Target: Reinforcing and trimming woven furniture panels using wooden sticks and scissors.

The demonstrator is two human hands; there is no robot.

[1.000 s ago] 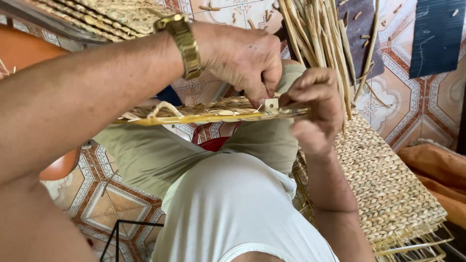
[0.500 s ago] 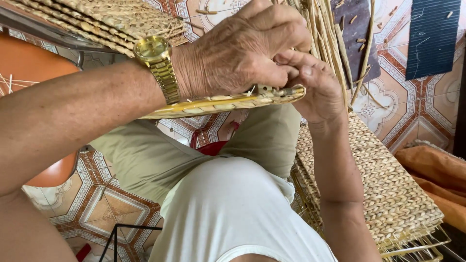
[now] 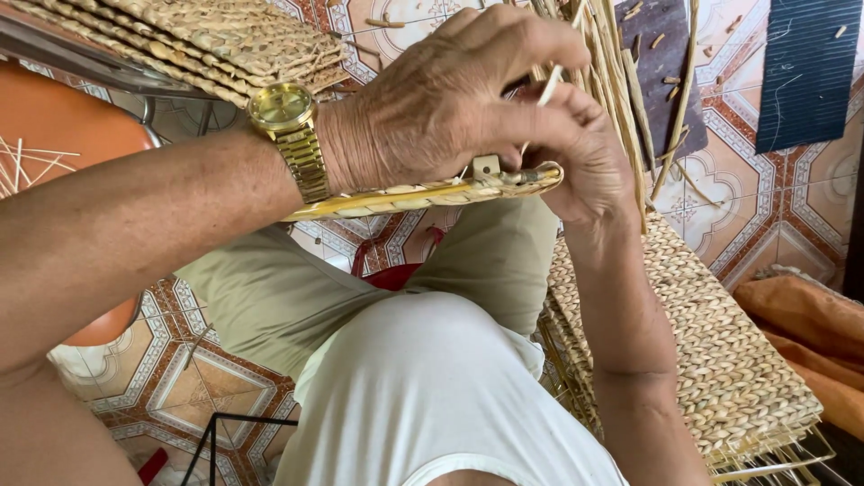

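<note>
A flat woven straw panel (image 3: 409,195) lies edge-on across my lap, with a small metal clip (image 3: 487,166) on its rim. My left hand (image 3: 450,94), a gold watch (image 3: 286,126) on its wrist, curls over the panel's right end and pinches a thin straw strand (image 3: 550,83). My right hand (image 3: 576,153) comes up from below and grips the same end of the panel, fingers touching the left hand. A bundle of loose straw stalks (image 3: 612,63) stands just behind both hands.
A stack of woven straw mats (image 3: 720,351) lies on the patterned tile floor to my right. More woven mats (image 3: 216,40) rest at the upper left over an orange seat (image 3: 63,135). A dark blue mat (image 3: 805,72) and an orange cloth (image 3: 805,333) lie at the right.
My left hand has moved up and over the panel's right end, covering most of my right hand. The view has drawn closer to the hands.
</note>
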